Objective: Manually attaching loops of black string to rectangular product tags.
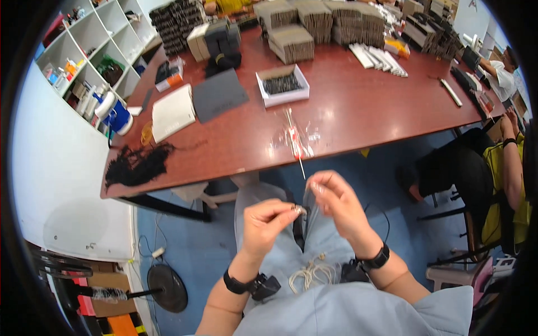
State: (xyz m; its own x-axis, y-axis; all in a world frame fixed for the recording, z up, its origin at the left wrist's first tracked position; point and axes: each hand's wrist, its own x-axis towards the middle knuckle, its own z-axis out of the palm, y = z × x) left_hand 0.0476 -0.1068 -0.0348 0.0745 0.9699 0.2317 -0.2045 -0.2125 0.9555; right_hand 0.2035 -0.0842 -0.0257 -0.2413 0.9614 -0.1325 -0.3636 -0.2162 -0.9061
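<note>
My left hand is in front of my lap, thumb and fingertips pinched together. A narrow dark strip shows just below its fingertips; whether they grip it I cannot tell. Slightly higher and to the right, my right hand also has its fingertips closed in a pinch, and what is in them is too small to name. Just beyond, a red-and-white-handled tool with a thin metal shaft lies at the table edge under clear tape. Its shaft sticks out over the edge toward my right fingertips.
On the red-brown table sit a white box of small black pieces, grey sheets, a bundle of black cords and cardboard stacks. A blue-and-white jug stands left. Another person sits at right.
</note>
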